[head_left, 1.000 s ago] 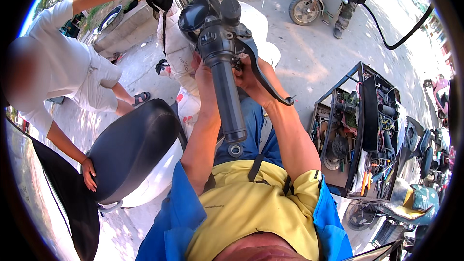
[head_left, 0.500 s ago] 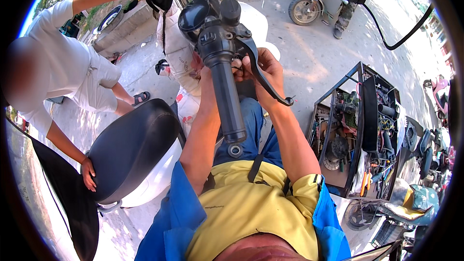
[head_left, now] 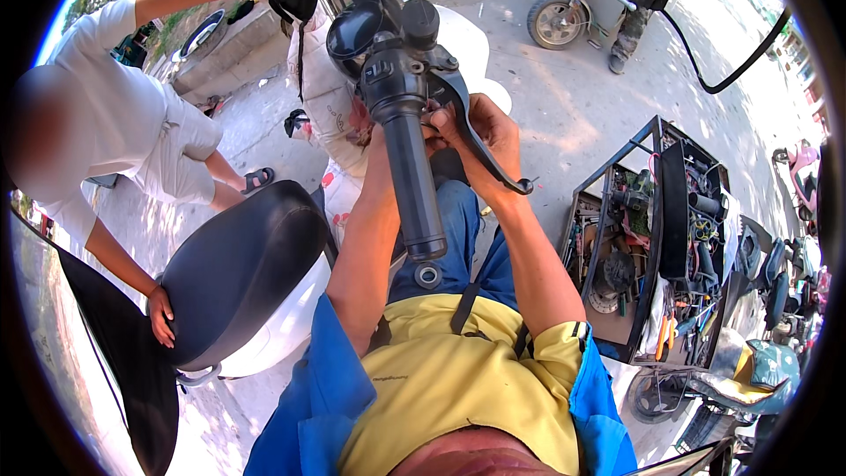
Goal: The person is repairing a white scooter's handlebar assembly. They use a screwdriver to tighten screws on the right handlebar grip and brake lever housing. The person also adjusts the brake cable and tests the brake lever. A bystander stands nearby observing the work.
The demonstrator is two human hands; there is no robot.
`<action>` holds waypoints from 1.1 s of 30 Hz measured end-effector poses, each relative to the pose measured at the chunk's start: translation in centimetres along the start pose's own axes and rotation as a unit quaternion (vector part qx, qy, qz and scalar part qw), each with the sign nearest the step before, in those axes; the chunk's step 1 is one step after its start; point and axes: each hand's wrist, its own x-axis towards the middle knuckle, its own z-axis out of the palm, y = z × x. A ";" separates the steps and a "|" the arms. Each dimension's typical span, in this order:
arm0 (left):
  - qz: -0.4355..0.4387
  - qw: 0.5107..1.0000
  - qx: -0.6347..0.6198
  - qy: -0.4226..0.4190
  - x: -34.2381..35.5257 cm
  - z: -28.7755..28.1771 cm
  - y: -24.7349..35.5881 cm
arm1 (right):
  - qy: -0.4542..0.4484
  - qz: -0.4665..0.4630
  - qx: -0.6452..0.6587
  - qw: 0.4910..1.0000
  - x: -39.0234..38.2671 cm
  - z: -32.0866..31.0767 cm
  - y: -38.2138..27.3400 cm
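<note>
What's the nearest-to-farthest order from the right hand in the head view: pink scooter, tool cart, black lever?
1. Black lever: directly at the right hand, passing in front of it.
2. Tool cart: on the ground, off to the right.
3. Pink scooter: far right, well beyond the cart.

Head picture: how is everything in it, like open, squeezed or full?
Lever: not squeezed, apart from the grip
Grip: no hand wrapped round it
Left hand: mostly hidden
Right hand: fingers bent
Seat: pressed or touched by someone's hand
Tool cart: open, cluttered
Sandal: worn
Wheel: upright
</note>
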 end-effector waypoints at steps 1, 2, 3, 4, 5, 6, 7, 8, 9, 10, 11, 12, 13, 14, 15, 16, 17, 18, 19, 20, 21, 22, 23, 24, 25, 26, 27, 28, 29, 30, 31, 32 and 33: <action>0.006 1.000 0.020 0.006 0.0 0.1 -0.1 | -0.002 -0.007 -0.022 1.000 0.3 -0.3 0.3; 0.013 0.999 0.041 0.011 0.1 0.1 -0.1 | -0.003 -0.014 -0.043 0.999 0.5 -0.5 0.6; 0.006 0.999 0.048 0.011 0.0 0.1 0.1 | 0.002 -0.028 -0.072 0.997 0.6 -0.6 0.7; -0.002 0.998 0.054 0.011 0.0 0.1 0.3 | 0.007 -0.041 -0.100 0.994 0.7 -0.7 0.8; -0.009 0.998 0.061 0.012 -0.1 0.1 0.6 | 0.011 -0.055 -0.128 0.990 0.8 -0.7 0.8; -0.017 0.998 0.062 0.008 0.0 0.0 0.7 | 0.016 -0.058 -0.140 0.988 0.8 -0.8 0.7; -0.025 0.998 0.063 0.006 0.0 -0.1 0.9 | 0.020 -0.061 -0.151 0.986 0.8 -0.9 0.7; -0.033 0.997 0.064 0.003 0.0 -0.2 1.0 | 0.024 -0.064 -0.162 0.984 0.8 -0.9 0.6; -0.026 0.998 0.057 0.003 -0.1 -0.1 1.0 | 0.031 -0.071 -0.158 0.984 0.8 -1.0 0.7; -0.018 0.999 0.051 0.003 -0.4 0.2 1.0 | 0.037 -0.077 -0.154 0.984 0.8 -1.0 1.0; -0.011 0.999 0.044 0.003 -0.6 0.5 1.1 | 0.044 -0.083 -0.149 0.984 0.8 -1.0 1.1; -0.030 0.999 0.039 0.008 -0.7 0.8 1.4 | 0.046 -0.076 -0.153 0.984 0.8 -1.1 1.0; -0.050 0.998 0.034 0.012 -0.7 1.2 1.8 | 0.048 -0.069 -0.157 0.984 0.7 -1.2 0.8; -0.069 0.997 0.028 0.017 -0.7 1.4 1.9 | 0.050 -0.062 -0.162 0.984 0.7 -1.3 0.7; -0.052 0.998 0.041 0.011 -0.6 1.2 1.6 | 0.049 -0.055 -0.160 0.984 0.7 -1.3 0.7; -0.036 0.998 0.053 0.005 -0.4 0.7 1.1 | 0.048 -0.048 -0.159 0.985 0.7 -1.3 0.6; -0.019 0.998 0.065 -0.001 -0.3 0.4 0.9 | 0.048 -0.042 -0.158 0.985 0.7 -1.3 0.5; -0.021 0.998 0.067 0.001 -0.3 0.5 1.0 | 0.047 -0.034 -0.162 0.985 0.7 -1.3 0.4; -0.023 0.997 0.070 0.003 -0.4 0.7 1.1 | 0.047 -0.025 -0.166 0.985 0.8 -1.2 0.3; -0.024 0.997 0.072 0.005 -0.4 0.9 1.3 | 0.046 -0.016 -0.170 0.984 0.8 -1.2 0.2; -0.027 0.997 0.076 0.011 -0.4 1.0 1.4 | 0.047 -0.017 -0.173 0.984 0.8 -1.2 0.4; -0.029 0.996 0.081 0.017 -0.5 1.3 1.5 | 0.047 -0.018 -0.175 0.983 0.9 -1.3 0.7; -0.032 0.996 0.086 0.024 -0.5 1.5 1.6 | 0.047 -0.019 -0.177 0.983 0.9 -1.3 0.9; -0.028 0.994 0.103 0.029 -0.4 1.6 1.5 | 0.047 -0.020 -0.179 0.983 0.9 -1.4 1.1; -0.024 0.992 0.120 0.035 -0.4 1.8 1.4 | 0.047 -0.021 -0.180 0.982 0.9 -1.5 1.3; -0.020 0.990 0.137 0.041 -0.3 1.9 1.3 | 0.046 -0.022 -0.182 0.982 0.9 -1.6 1.4; 0.001 0.988 0.145 0.047 -0.6 2.4 1.6 | 0.047 -0.015 -0.173 0.984 0.9 -1.6 1.4; 0.021 0.987 0.152 0.053 -1.0 2.9 2.0 | 0.048 -0.009 -0.164 0.985 0.9 -1.5 1.4; 0.042 0.984 0.160 0.059 -1.2 3.2 2.2 | 0.049 -0.002 -0.155 0.987 0.8 -1.5 1.3; 0.061 0.983 0.163 0.064 -1.2 3.4 2.1 | 0.047 0.013 -0.150 0.988 0.9 -1.4 1.2; 0.080 0.980 0.166 0.070 -1.2 3.6 2.1 | 0.045 0.027 -0.144 0.988 1.0 -1.3 0.9; 0.099 0.978 0.169 0.075 -1.2 3.7 2.1 | 0.044 0.042 -0.138 0.989 1.0 -1.2 0.8; 0.102 0.973 0.190 0.079 -1.0 3.3 1.9 | 0.044 0.046 -0.126 0.990 1.1 -1.2 0.9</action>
